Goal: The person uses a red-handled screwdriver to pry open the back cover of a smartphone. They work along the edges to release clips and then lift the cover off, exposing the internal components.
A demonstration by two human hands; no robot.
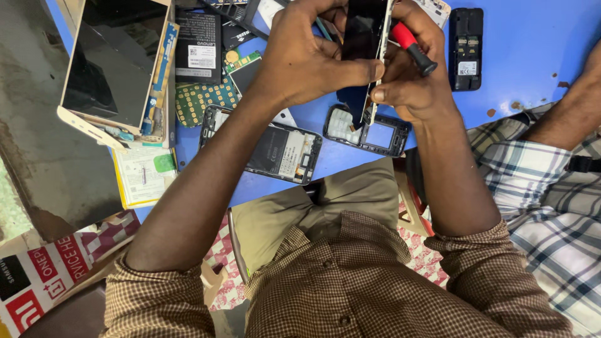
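Note:
Both my hands hold a slim smartphone (364, 37) on edge above a blue table (532, 44), its dark screen facing left. My left hand (307, 56) wraps the phone's left side, thumb pressed near its lower edge. My right hand (410, 78) grips the right side and also holds a screwdriver (413, 47) with a red and black handle. Beneath the hands lies a small opened phone frame (375, 133).
An opened phone body (282, 150), a black battery (198, 47), a green keypad board (203, 97), a tablet (113, 62) and a black keypad-phone back (466, 47) lie around. A person in a plaid shirt (551, 200) sits at my right.

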